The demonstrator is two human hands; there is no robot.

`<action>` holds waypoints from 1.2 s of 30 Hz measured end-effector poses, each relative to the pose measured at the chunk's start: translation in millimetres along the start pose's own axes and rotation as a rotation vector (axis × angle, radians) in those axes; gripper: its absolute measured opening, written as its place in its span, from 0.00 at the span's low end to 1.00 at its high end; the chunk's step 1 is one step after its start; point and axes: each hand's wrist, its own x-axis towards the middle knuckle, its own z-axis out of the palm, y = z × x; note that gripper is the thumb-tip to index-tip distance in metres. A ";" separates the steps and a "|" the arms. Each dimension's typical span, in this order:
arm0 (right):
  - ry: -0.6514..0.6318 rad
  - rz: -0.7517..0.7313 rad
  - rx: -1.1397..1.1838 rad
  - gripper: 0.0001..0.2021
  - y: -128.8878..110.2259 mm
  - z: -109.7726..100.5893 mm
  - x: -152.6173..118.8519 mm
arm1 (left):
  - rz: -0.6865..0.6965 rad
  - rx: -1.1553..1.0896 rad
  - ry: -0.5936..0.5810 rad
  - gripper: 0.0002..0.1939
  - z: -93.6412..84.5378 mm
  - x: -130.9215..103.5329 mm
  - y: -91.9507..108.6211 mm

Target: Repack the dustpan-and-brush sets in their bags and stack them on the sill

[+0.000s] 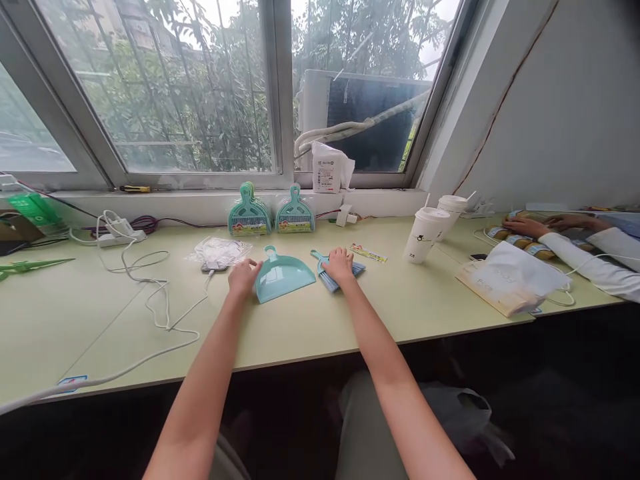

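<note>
The left hand [243, 277], fingers loosely curved, touches the left rim of a pale turquoise plastic dustpan [283, 277]; the right hand [339, 265] rests with bent fingers over a small turquoise-handled brush with blue-grey bristles [329, 283]. Whether either grips firmly, I cannot tell. The dustpan lies flat between the hands, handle pointing to the window, and the brush lies just right of it, partly covered. Just beyond the brush is a narrow printed card strip [369, 253]. Left of the dustpan are crumpled clear plastic wrapping [220, 252] and a looping white cable [167, 300]. Farther right, two lidded white cups [421, 237] limit sideways room. Behind, packaged turquoise dustpan sets [249, 215] lean against the sill. Open surface of the pale green counter [295, 337] runs from the hands to its near edge.
</note>
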 end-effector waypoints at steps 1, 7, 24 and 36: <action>-0.011 0.024 -0.003 0.16 -0.9 -1.3 -0.9 | -0.014 -0.003 -0.003 0.23 -2.2 -0.5 0.5; -0.047 0.115 0.036 0.15 -9.4 -6.9 -4.6 | 0.081 0.097 -0.039 0.17 -11.1 -5.6 3.4; -0.176 -0.350 0.514 0.15 -30.1 -10.1 -5.7 | 0.578 -0.289 0.177 0.19 1.2 -25.4 38.1; 0.011 -0.206 0.634 0.16 -29.6 4.0 -4.2 | 0.460 -0.509 0.046 0.40 48.3 -3.3 23.1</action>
